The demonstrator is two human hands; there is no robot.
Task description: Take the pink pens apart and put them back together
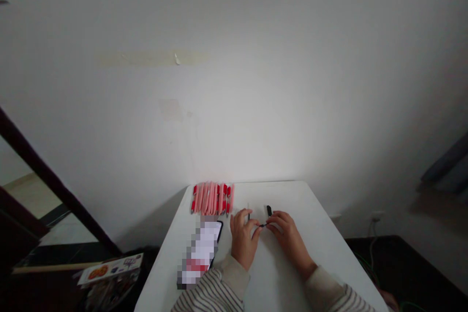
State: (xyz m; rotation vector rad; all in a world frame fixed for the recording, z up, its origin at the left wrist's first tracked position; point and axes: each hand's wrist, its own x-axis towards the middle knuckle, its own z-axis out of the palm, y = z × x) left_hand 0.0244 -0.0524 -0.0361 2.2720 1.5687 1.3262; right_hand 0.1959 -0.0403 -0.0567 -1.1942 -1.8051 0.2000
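— What's nearest you?
— My striped sleeves [212,295]. Going rightward: a phone [204,248], then red-pink pens [212,198] in a row.
— And your grip?
— My left hand [244,239] and right hand [288,236] both pinch a small black piece [262,225], perhaps a pen part, just over the table [329,234]. I'd judge it light, stiff and slippery, best held fingertip-tight at its ends.

Plain white wall [234,83], tape patch [175,58], white table [321,234], dark floor [402,268], wall socket [376,215], dim light
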